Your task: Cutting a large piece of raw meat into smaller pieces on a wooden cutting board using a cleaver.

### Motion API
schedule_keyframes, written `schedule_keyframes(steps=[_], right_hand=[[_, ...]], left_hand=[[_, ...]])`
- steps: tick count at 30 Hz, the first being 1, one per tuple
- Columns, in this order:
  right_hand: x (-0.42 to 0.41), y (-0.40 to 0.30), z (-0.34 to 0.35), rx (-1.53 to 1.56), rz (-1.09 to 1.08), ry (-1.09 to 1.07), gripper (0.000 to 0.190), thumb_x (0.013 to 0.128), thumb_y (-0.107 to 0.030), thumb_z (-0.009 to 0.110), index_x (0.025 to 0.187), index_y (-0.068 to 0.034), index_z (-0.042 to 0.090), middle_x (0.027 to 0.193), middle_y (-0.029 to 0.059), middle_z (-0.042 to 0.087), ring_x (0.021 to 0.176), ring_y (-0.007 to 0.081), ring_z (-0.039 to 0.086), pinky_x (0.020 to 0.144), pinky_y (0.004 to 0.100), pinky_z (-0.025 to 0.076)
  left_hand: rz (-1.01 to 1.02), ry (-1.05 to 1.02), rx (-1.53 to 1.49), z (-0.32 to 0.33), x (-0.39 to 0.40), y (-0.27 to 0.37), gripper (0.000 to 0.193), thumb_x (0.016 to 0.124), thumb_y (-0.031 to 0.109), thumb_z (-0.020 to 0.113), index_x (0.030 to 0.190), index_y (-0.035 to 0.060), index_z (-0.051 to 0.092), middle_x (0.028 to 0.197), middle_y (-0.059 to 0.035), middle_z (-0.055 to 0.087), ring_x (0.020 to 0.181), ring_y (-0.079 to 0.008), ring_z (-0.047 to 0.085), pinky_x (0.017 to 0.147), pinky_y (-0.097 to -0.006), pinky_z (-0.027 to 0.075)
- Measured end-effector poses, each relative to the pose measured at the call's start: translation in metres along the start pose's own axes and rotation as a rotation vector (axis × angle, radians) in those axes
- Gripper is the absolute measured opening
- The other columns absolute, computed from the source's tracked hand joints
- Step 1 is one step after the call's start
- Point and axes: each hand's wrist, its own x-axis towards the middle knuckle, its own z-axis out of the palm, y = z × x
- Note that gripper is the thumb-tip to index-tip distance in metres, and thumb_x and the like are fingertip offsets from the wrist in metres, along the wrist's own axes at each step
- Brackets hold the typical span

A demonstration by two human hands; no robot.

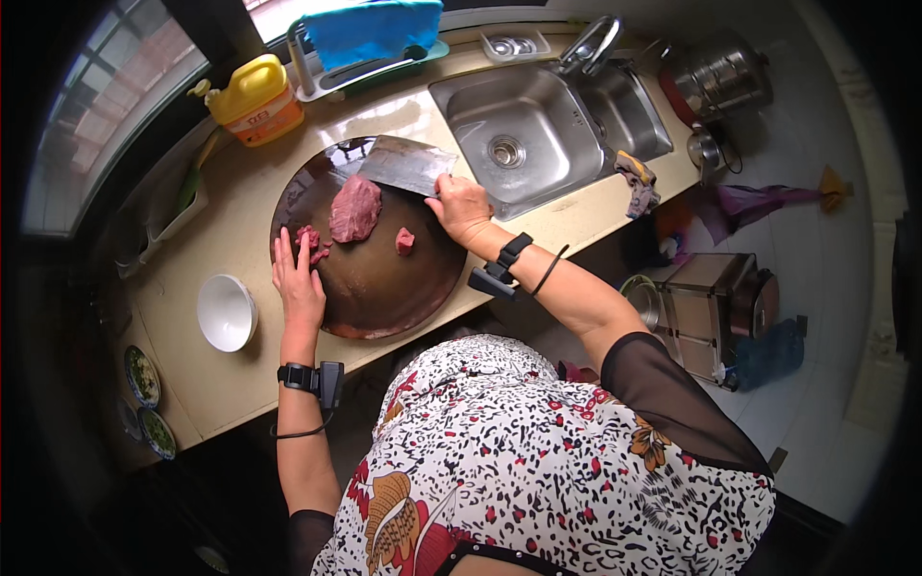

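My right hand (pixel 461 207) grips the handle of a cleaver (pixel 409 164), whose broad blade lies over the far edge of a round dark cutting board (pixel 389 295). A large piece of raw red meat (pixel 356 209) rests on the board, just left of and below the blade. A small meat chunk (pixel 405 242) sits apart, towards the right side. At the board's left edge, my left hand (pixel 298 277) reaches with its fingers extended onto a little pile of cut meat bits (pixel 311 242); whether it pinches any of them cannot be told.
A white bowl (pixel 227 313) stands left of the board. Beyond are a yellow jug (pixel 258 101) with a pump and a rack with a blue cloth (pixel 371 34). The double steel sink (pixel 522 108) adjoins at right, a rag (pixel 637 183) near its front corner. Dishes of chopped food (pixel 142 376) stand far left.
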Motion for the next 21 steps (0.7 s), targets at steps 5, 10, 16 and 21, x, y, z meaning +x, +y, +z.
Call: schedule_keyframes(steps=[5,10,16,21], right_hand=[[-0.012,-0.011,0.013,0.042,0.066,0.015,0.024,0.075,-0.024,0.073,0.081,-0.008,0.058,0.076,0.0103,0.062,0.076,0.0298,0.062,0.070,0.0405,0.048],[-0.025,-0.011,-0.003,0.145,0.082,-0.025,0.023,0.079,-0.026,0.069,0.095,-0.010,0.065,0.099,0.0090,0.062,0.094,0.0274,0.058,0.083,0.0409,0.042],[-0.044,0.139,-0.078,-0.096,0.494,0.345,0.053,0.077,-0.034,0.072,0.123,-0.012,0.056,0.134,0.0241,0.042,0.121,0.0429,0.041,0.104,0.0502,0.033],[-0.084,0.268,-0.142,-0.391,1.008,0.222,0.068,0.080,-0.048,0.069,0.140,-0.032,0.040,0.150,0.0176,0.021,0.135,0.0452,0.024,0.099,0.0642,0.031]], left_hand=[[0.030,0.018,0.008,0.003,0.004,-0.003,0.075,0.078,-0.005,0.060,0.146,0.0156,0.037,0.156,-0.0162,0.020,0.141,-0.0387,0.024,0.112,-0.0488,0.025],[0.017,0.033,0.029,0.005,-0.001,-0.029,0.074,0.078,-0.006,0.059,0.146,0.0139,0.037,0.155,-0.0180,0.020,0.141,-0.0392,0.024,0.112,-0.0487,0.026],[-0.125,0.087,-0.015,-0.022,-0.006,-0.032,0.074,0.078,-0.006,0.059,0.146,0.0133,0.036,0.155,-0.0210,0.020,0.140,-0.0408,0.025,0.112,-0.0452,0.027],[-0.162,0.070,0.046,-0.042,-0.008,-0.038,0.075,0.080,-0.006,0.058,0.148,0.0153,0.034,0.155,-0.0209,0.018,0.141,-0.0403,0.024,0.113,-0.0457,0.024]])
